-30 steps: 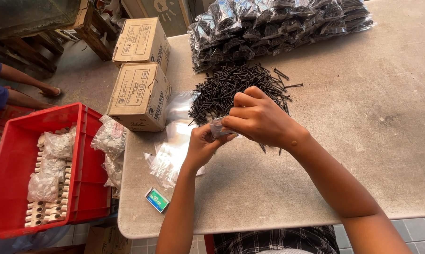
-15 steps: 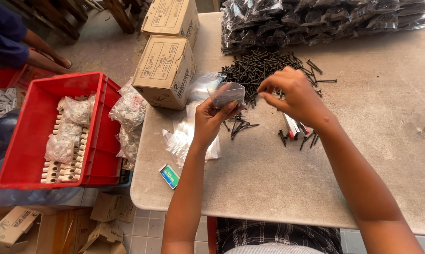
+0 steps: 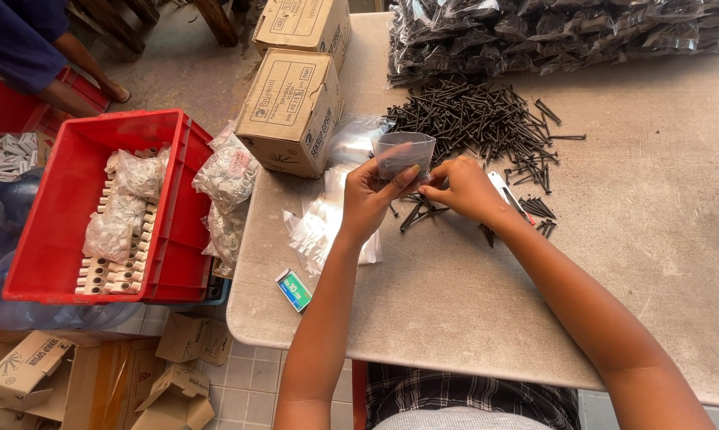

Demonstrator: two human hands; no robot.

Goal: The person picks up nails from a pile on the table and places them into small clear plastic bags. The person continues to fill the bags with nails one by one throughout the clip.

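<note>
Grey and scuffed, the stone table fills most of our view, its rounded corner hanging over a tiled floor strewn with flattened cartons. Nearest us, a small green and white box lies by the table edge. Just beyond it a loose stack of empty clear bags is spread on the top.

Our left hand is raised above those bags, thumb and fingers clamped on a small clear plastic bag held upright with its mouth open. Our right hand sits just beside it, low over the table, fingertips pinched together on a few black screws under the bag. Half a second ago that hand was higher and further right, above the scattered screws; now it has dropped and closed in toward the left hand, and the bag stands more upright.

Beyond the hands lies the big pile of black screws, with strays trailing right. Left of it are two brown cardboard boxes, and bags of white fittings lean against a red crate. Along the far edge, filled bags of screws are stacked. At far left a person's blue sleeve shows.
</note>
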